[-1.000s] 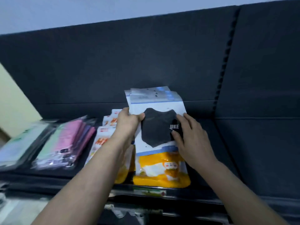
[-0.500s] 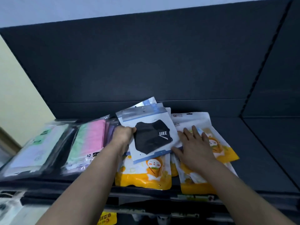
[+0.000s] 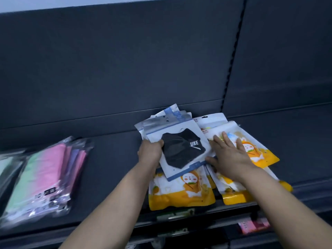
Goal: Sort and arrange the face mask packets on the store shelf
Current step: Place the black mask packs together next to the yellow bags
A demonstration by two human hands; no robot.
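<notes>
My left hand (image 3: 150, 152) grips the left edge of a small stack of white-and-blue packets holding black masks (image 3: 181, 150), tilted above the shelf. My right hand (image 3: 230, 155) lies flat with fingers spread on the orange-and-white cartoon packets (image 3: 255, 151) to the right of that stack, its thumb by the stack's lower right corner. Another orange cartoon packet (image 3: 181, 191) lies under the black-mask stack near the shelf's front edge. More orange packets (image 3: 233, 193) are partly hidden beneath my right forearm.
A pile of clear packets with pink, green and purple masks (image 3: 46, 175) lies at the left of the dark shelf (image 3: 115, 159). A vertical perforated divider strip (image 3: 231, 56) runs up the back panel. Price-tag rail (image 3: 176, 214) lines the front edge; pink items (image 3: 253, 226) sit below.
My right hand has slid off the black-mask stack onto the orange packets at its right. The left hand keeps its grip on the stack. The view has shifted left.
</notes>
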